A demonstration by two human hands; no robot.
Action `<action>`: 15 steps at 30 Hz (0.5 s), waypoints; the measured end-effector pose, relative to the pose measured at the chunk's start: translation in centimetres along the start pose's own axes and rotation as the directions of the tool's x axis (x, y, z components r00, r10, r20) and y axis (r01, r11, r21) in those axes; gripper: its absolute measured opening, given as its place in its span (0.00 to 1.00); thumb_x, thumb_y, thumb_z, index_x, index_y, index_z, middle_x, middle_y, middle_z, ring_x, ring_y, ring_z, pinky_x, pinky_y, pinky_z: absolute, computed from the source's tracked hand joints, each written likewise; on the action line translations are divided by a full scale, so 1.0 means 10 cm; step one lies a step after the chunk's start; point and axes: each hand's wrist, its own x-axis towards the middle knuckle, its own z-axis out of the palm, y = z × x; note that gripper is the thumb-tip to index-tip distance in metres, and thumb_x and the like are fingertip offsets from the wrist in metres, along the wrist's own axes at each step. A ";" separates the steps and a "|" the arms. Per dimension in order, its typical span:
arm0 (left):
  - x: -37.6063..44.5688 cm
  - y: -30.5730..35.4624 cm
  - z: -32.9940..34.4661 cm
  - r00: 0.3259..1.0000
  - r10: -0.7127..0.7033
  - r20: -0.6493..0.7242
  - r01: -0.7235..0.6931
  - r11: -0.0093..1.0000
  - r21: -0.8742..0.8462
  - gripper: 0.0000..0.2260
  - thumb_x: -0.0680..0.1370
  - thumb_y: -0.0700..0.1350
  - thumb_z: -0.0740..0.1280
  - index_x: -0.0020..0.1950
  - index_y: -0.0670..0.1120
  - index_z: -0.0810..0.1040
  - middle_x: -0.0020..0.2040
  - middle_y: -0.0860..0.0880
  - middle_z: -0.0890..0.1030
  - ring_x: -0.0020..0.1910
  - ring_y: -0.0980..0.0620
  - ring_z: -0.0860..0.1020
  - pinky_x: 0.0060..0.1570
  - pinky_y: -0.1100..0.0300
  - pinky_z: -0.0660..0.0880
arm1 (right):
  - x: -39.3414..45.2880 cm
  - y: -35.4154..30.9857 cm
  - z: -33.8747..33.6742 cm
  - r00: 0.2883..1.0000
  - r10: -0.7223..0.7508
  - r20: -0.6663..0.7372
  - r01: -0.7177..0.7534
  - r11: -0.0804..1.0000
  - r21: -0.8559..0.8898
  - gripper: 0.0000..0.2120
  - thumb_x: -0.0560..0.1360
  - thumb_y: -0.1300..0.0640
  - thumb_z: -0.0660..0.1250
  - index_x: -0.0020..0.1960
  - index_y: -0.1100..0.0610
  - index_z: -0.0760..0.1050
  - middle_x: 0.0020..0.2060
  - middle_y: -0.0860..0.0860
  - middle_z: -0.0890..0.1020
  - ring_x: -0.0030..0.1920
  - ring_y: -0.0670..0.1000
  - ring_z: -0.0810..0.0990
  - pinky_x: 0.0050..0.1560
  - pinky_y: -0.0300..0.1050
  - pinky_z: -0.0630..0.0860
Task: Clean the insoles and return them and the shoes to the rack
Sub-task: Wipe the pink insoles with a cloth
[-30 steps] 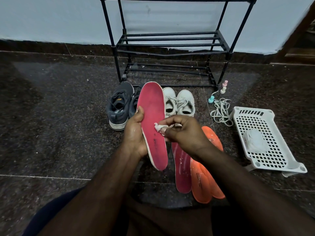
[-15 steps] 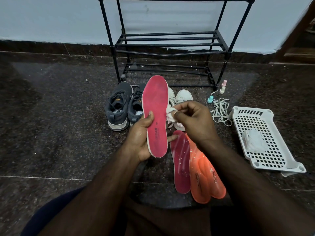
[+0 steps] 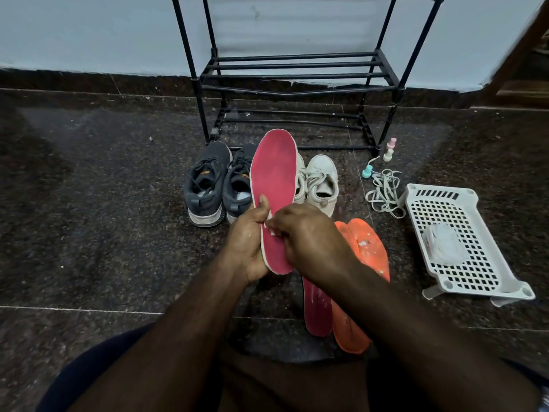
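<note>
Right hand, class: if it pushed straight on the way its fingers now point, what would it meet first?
The right hand already presses a small white wipe against the raised red foam insole, so the insole stops it; behind that sits the left hand.

no text can be read anywhere.

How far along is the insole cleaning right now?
Nothing looks finished: the black metal rack holds no shoes. In hand: the left hand holds a pink foam insole while the right hand rubs it with a small white wipe. Left: the second pink insole, two orange insoles, then racking the dark grey sneakers and white sneakers.
</note>
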 end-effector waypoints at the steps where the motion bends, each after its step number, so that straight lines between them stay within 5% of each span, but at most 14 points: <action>1: -0.01 0.00 0.01 1.000 -0.001 0.000 0.001 1.000 0.005 0.22 0.83 0.56 0.57 0.57 0.38 0.78 0.46 0.40 0.83 0.46 0.43 0.83 0.48 0.50 0.82 | 0.00 -0.02 0.00 1.000 -0.009 0.001 0.009 1.000 0.005 0.16 0.69 0.61 0.58 0.47 0.58 0.84 0.40 0.52 0.82 0.43 0.56 0.79 0.46 0.49 0.75; 6: -0.04 -0.03 0.02 1.000 0.013 0.013 -0.014 0.998 0.067 0.20 0.85 0.54 0.55 0.62 0.41 0.78 0.51 0.41 0.85 0.50 0.44 0.84 0.52 0.49 0.82 | 0.10 0.16 -0.10 0.969 0.138 -0.204 -0.141 0.990 0.001 0.15 0.71 0.59 0.59 0.48 0.60 0.84 0.41 0.55 0.81 0.42 0.57 0.80 0.44 0.50 0.77; 9: -0.03 0.00 0.02 1.000 0.019 0.001 -0.019 0.999 0.034 0.22 0.84 0.55 0.55 0.62 0.39 0.77 0.54 0.39 0.83 0.53 0.43 0.82 0.54 0.49 0.80 | 0.05 0.08 -0.02 0.987 0.120 -0.105 -0.120 0.993 0.010 0.15 0.69 0.61 0.60 0.48 0.58 0.84 0.41 0.54 0.81 0.42 0.57 0.79 0.44 0.50 0.77; 12: 0.01 0.03 -0.01 1.000 0.002 -0.023 -0.002 1.000 0.009 0.27 0.83 0.56 0.56 0.71 0.35 0.71 0.65 0.35 0.77 0.63 0.40 0.76 0.67 0.47 0.72 | -0.05 -0.06 0.07 0.999 0.052 0.012 -0.052 0.998 0.042 0.18 0.68 0.59 0.56 0.47 0.57 0.84 0.40 0.54 0.82 0.43 0.58 0.79 0.45 0.51 0.77; 15: 0.02 0.05 -0.04 0.999 0.022 -0.024 -0.022 1.000 0.009 0.25 0.83 0.56 0.57 0.65 0.36 0.75 0.54 0.39 0.81 0.55 0.42 0.80 0.61 0.48 0.75 | -0.03 -0.01 0.02 0.996 0.081 -0.042 -0.077 0.993 0.090 0.12 0.69 0.64 0.65 0.48 0.57 0.84 0.41 0.53 0.83 0.44 0.56 0.81 0.46 0.51 0.78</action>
